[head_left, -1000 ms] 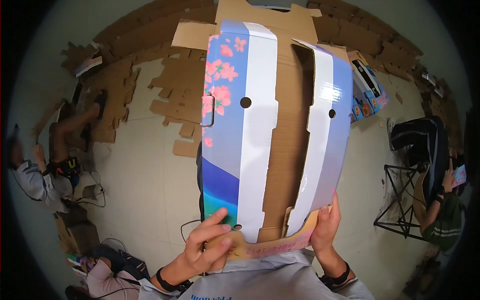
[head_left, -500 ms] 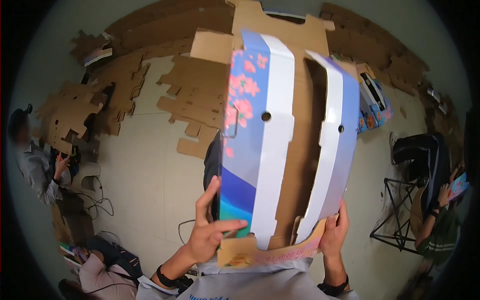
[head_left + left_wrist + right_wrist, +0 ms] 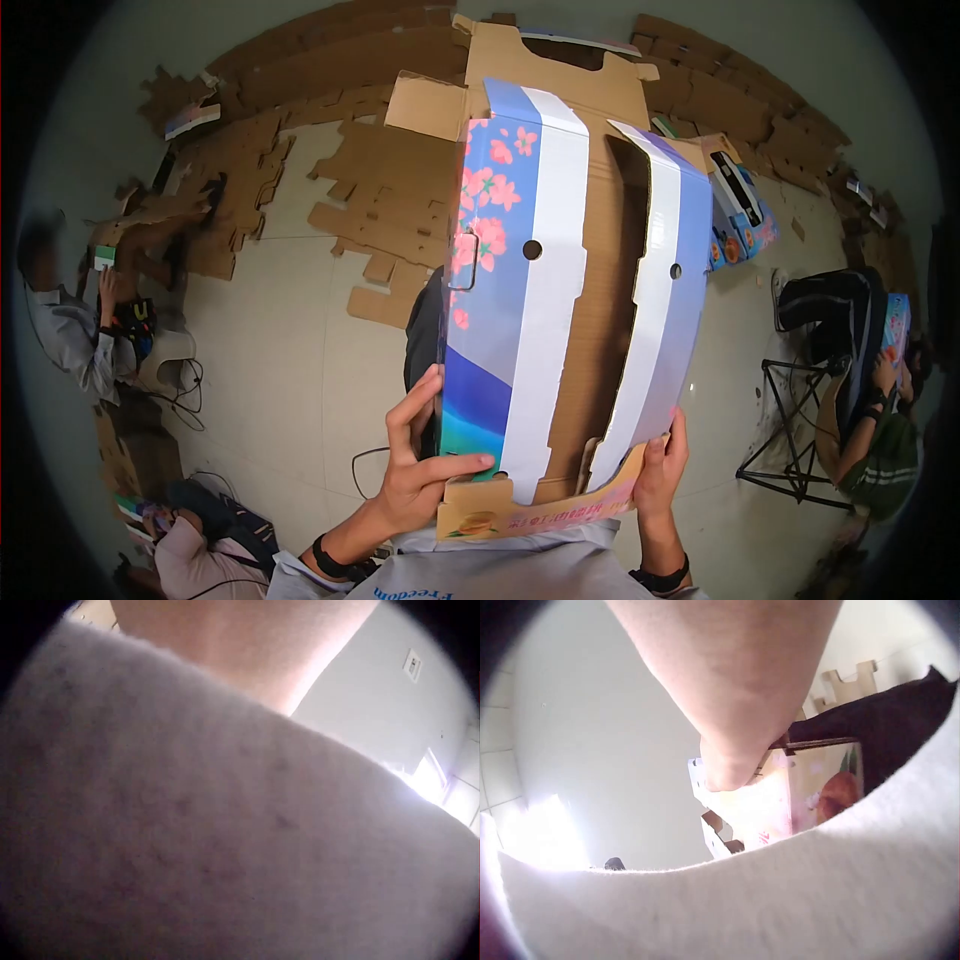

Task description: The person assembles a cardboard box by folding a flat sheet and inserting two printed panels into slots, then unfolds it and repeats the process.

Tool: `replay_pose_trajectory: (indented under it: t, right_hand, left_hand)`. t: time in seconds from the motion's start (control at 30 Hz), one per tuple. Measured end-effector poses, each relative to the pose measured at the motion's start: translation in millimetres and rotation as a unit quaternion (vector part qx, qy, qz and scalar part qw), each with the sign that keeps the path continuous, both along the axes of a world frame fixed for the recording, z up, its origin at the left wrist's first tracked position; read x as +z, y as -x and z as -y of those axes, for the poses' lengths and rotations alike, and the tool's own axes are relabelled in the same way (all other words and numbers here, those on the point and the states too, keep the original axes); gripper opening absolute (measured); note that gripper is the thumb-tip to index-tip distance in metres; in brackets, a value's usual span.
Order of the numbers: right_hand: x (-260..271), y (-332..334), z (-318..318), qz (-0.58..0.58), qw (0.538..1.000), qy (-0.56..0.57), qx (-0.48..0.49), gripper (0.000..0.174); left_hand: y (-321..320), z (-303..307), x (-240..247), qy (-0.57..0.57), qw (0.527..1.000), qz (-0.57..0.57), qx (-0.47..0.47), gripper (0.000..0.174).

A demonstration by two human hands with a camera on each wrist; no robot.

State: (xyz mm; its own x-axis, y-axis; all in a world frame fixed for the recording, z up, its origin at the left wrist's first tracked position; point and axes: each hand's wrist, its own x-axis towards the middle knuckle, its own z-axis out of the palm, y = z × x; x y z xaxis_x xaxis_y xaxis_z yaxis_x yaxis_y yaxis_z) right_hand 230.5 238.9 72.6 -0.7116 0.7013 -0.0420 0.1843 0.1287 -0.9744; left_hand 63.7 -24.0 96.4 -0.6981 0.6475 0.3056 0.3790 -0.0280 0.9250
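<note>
A printed cardboard box (image 3: 480, 300), blue with pink blossoms and white bands, stretches away from the person in the head view. A long gap between its two top panels shows bare brown board inside. At its near left corner my left hand (image 3: 412, 480) grips the box, thumb across the top and other fingers along the side. My right hand (image 3: 660, 470) holds the near right corner, thumb on the yellow end panel (image 3: 560, 515). Cloth and forearm fill most of the left wrist view, hiding that hand. In the right wrist view, the hand (image 3: 727, 769) meets the box's edge.
Flattened cardboard sheets (image 3: 385, 200) lie on the floor ahead. Another printed box (image 3: 740, 210) stands beyond on the right. One person sits at left (image 3: 65, 330), another at right near a black folding frame (image 3: 800, 430), and a third at lower left (image 3: 215, 550).
The box has shifted rightward in the head view. My left hand's fingers have moved from over the corner to its side, thumb on top. My right hand keeps its hold.
</note>
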Motion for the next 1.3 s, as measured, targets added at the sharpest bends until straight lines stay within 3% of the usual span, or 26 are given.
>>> replay_pose_trajectory:
  t: [0.17,0.37,0.67,0.97,1.07,1.17,1.3]
  right_hand:
    - [3.2,-0.3,-4.7,0.003,1.0,0.009,0.017,0.086]
    - [4.9,3.6,-5.0,0.006,1.0,0.015,0.02,0.088]
    - [5.3,1.6,-2.6,-0.003,1.0,0.017,0.009,0.089]
    - [3.9,-1.0,-6.6,0.001,1.0,0.016,0.014,0.088]
    - [4.1,0.5,-6.7,-0.002,1.0,0.012,0.012,0.087]
    - [6.2,-1.6,-1.9,0.004,1.0,0.005,0.01,0.088]
    - [9.4,-12.4,1.3,0.018,1.0,-0.011,0.013,0.09]
  left_hand:
    - [5.0,12.2,1.3,0.001,0.998,0.06,-0.033,0.025]
    - [10.9,9.3,4.7,0.033,0.998,0.017,-0.041,0.014]
    - [6.7,11.1,0.4,-0.065,0.988,0.134,-0.042,0.015]
    - [1.1,19.3,1.2,-0.011,0.995,0.098,-0.03,0.012]
    - [1.1,15.4,11.5,-0.023,0.988,0.151,-0.02,0.019]
    - [6.7,22.2,9.3,0.012,0.995,0.083,-0.056,0.029]
    - [8.4,37.4,13.8,0.063,0.987,0.116,-0.09,0.03]
